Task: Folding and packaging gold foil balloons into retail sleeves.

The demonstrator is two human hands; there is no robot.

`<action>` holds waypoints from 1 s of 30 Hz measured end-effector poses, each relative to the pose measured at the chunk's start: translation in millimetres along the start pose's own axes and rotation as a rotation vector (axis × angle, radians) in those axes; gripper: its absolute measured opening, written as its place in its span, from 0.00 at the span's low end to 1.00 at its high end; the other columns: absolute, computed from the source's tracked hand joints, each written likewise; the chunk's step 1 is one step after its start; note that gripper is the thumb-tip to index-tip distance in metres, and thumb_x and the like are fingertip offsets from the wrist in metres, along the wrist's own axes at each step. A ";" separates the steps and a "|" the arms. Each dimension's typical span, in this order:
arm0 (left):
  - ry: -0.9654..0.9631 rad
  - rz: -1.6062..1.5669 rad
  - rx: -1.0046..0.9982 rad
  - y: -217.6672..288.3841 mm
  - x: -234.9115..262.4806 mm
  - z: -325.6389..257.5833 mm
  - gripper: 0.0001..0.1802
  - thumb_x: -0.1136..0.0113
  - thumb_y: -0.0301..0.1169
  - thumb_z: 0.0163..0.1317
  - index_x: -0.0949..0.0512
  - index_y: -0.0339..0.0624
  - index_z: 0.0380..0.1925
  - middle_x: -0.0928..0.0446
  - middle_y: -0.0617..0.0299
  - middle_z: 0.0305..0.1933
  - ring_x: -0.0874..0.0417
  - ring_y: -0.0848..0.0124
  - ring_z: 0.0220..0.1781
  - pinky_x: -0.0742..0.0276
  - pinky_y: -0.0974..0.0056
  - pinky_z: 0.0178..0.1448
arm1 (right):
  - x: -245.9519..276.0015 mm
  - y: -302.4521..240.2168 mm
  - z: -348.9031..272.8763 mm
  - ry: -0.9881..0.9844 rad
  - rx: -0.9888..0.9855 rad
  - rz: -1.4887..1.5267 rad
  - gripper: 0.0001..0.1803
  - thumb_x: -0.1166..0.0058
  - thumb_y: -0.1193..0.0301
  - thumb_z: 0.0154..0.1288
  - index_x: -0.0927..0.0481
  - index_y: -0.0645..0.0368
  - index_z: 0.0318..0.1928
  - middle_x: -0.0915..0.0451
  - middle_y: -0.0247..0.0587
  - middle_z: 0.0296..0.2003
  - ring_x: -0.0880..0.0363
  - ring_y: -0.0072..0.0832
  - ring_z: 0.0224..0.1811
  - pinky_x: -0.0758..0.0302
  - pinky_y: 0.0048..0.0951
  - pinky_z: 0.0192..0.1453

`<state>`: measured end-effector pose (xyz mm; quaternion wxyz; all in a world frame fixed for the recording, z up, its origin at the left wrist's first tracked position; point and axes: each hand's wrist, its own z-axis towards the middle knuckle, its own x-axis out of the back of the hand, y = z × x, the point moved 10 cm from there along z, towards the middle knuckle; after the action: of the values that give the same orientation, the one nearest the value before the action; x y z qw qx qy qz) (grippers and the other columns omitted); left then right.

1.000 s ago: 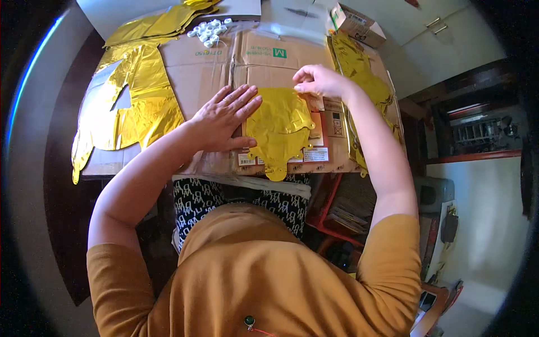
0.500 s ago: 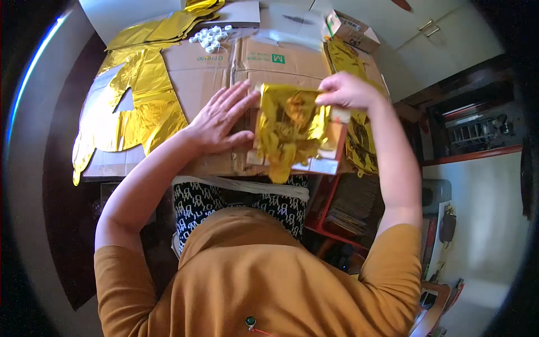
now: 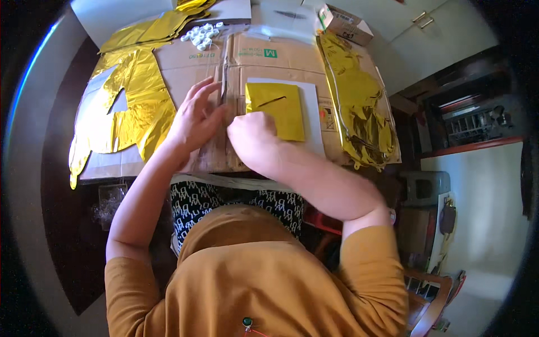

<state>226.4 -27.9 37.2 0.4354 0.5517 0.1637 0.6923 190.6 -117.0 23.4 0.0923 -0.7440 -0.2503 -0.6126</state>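
A smooth square of folded gold foil (image 3: 289, 121) lies on a white sheet (image 3: 311, 123) in the middle of the table. My right hand (image 3: 252, 135) is curled like a fist over the square's lower left edge; whatever its fingers may hold is hidden beneath it. Just left of it, my left hand (image 3: 193, 121) hovers over the cardboard (image 3: 193, 73), fingers apart and holding nothing. A large gold foil balloon (image 3: 140, 81), flat and letter-shaped with an opening in its middle, is spread out at the left.
Flat gold foil pieces (image 3: 353, 73) lie along the right side, crumpled at their near end. More foil sheets (image 3: 140, 33) are stacked at the far left, beside small white plastic pieces (image 3: 202, 36). A small carton (image 3: 345, 25) stands at the far right.
My right hand has let go of the crumpled foil and moved left and down. A smooth foil square on a white sheet now shows in the middle. My left hand has shifted left, lifting off.
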 end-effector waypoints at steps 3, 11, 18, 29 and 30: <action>0.002 0.026 0.022 -7.2 10.6 -11.6 0.26 0.34 0.37 0.61 0.23 0.39 0.57 0.28 0.47 0.66 0.23 0.52 0.64 0.26 0.54 0.65 | 13.0 4.5 -3.1 0.120 0.027 0.216 0.12 0.39 0.62 0.59 0.12 0.57 0.28 0.15 0.46 0.25 0.12 0.39 0.32 0.17 0.42 0.34; 0.003 0.151 -0.011 18.2 8.9 -41.3 0.23 0.34 0.35 0.61 0.22 0.41 0.56 0.27 0.49 0.66 0.24 0.51 0.65 0.28 0.53 0.67 | 20.5 183.1 -33.6 0.267 -0.225 0.672 0.16 0.39 0.60 0.67 0.15 0.62 0.37 0.20 0.38 0.22 0.24 0.23 0.25 0.27 0.31 0.34; -0.041 0.320 -0.277 99.4 -62.6 -50.5 0.35 0.35 0.48 0.60 0.29 0.40 0.63 0.33 0.45 0.69 0.36 0.46 0.73 0.43 0.43 0.76 | -33.2 214.9 -7.7 0.463 -0.078 0.678 0.26 0.35 0.62 0.62 0.22 0.63 0.57 0.21 0.51 0.53 0.20 0.41 0.52 0.23 0.37 0.57; -0.428 0.185 -0.527 85.4 -88.4 -70.4 0.36 0.33 0.46 0.55 0.29 0.42 0.62 0.35 0.48 0.72 0.39 0.47 0.75 0.48 0.42 0.79 | -66.0 200.4 -29.0 -0.101 -0.208 0.831 0.19 0.26 0.60 0.54 0.23 0.59 0.32 0.21 0.31 0.28 0.27 0.19 0.28 0.28 0.25 0.32; -0.451 0.174 -0.549 85.8 -85.4 -71.8 0.35 0.33 0.47 0.56 0.28 0.42 0.61 0.34 0.49 0.71 0.38 0.48 0.75 0.48 0.42 0.78 | -69.0 195.6 -35.9 -0.117 -0.220 0.915 0.19 0.27 0.60 0.55 0.23 0.58 0.32 0.22 0.30 0.28 0.27 0.18 0.28 0.29 0.24 0.32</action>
<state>126.1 -125.3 20.6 0.5317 0.5650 -0.1759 0.6059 245.9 -318.7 -1.2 0.2591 -0.8166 0.1650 -0.4888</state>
